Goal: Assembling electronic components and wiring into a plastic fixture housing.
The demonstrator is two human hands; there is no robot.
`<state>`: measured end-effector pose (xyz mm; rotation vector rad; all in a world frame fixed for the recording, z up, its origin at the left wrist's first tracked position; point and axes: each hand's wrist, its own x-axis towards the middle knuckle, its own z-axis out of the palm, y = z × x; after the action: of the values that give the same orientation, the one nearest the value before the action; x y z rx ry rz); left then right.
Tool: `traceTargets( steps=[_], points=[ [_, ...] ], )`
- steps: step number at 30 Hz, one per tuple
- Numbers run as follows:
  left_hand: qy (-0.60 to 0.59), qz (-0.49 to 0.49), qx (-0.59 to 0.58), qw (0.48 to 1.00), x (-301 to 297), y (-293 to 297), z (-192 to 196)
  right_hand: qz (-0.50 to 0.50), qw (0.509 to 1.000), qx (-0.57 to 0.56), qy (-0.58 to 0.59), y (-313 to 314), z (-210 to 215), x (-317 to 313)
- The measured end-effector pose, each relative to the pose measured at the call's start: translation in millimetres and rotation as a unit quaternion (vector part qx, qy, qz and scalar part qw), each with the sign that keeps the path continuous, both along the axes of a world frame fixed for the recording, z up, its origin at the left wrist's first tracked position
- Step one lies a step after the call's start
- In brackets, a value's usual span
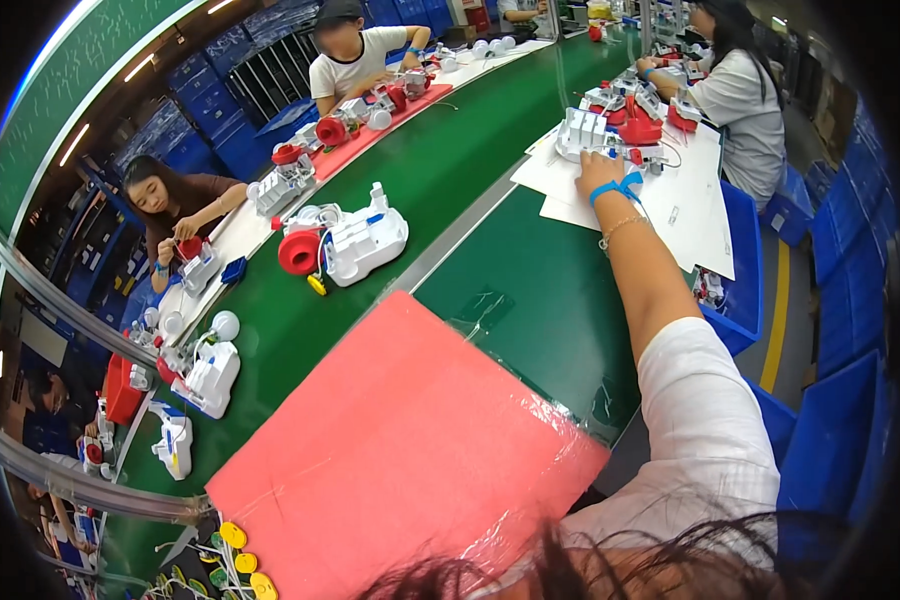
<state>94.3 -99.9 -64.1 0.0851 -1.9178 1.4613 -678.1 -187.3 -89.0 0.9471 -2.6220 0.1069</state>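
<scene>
My right arm stretches far forward, and my right hand (602,178), with a blue band at the wrist, reaches the white plastic housing (582,132) on the white sheets. Its fingers are bent against the near edge of that housing; the fingertips are partly hidden. Beside it sit red round parts (640,122) and white pieces with thin wires. My left hand is out of view. A pink mat (400,450) lies in front of me, partly under clear tape.
A white and red assembly (365,245) stands on the green conveyor belt (450,190), with more units (210,375) to the left. Yellow discs on wires (245,562) lie by the mat. White sheets (685,220) overhang blue bins (740,270). Co-workers sit across the belt and far right.
</scene>
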Motion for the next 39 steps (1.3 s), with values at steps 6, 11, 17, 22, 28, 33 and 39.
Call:
traceTargets(
  steps=[6,11,17,22,28,33,39],
  points=[
    [-0.043,-0.111,0.014,0.993,-2.3,-3.8,11.0,0.043,0.992,-0.031,0.117,0.0,-22.4,-16.2],
    [-0.066,0.104,0.009,0.992,2.1,37.1,-2.9,0.030,0.993,0.010,0.114,-4.1,-29.9,-34.9],
    [0.214,0.374,0.436,0.790,-73.0,83.6,25.5,0.019,0.998,-0.065,0.019,8.2,-5.2,-1.4],
    [0.232,0.355,0.520,0.742,-73.5,95.8,27.7,0.090,0.993,-0.082,0.001,29.8,-9.5,8.9],
    [0.222,0.363,0.529,0.734,-62.3,101.7,24.4,0.142,0.985,-0.086,-0.037,30.6,-1.9,27.9],
    [0.248,0.336,0.541,0.730,-50.7,108.5,13.0,0.274,0.929,-0.247,-0.015,42.5,-0.8,31.8],
    [0.258,0.306,0.585,0.705,-25.5,105.9,-4.6,0.440,0.798,-0.397,-0.108,50.8,63.9,115.9]
  ],
)
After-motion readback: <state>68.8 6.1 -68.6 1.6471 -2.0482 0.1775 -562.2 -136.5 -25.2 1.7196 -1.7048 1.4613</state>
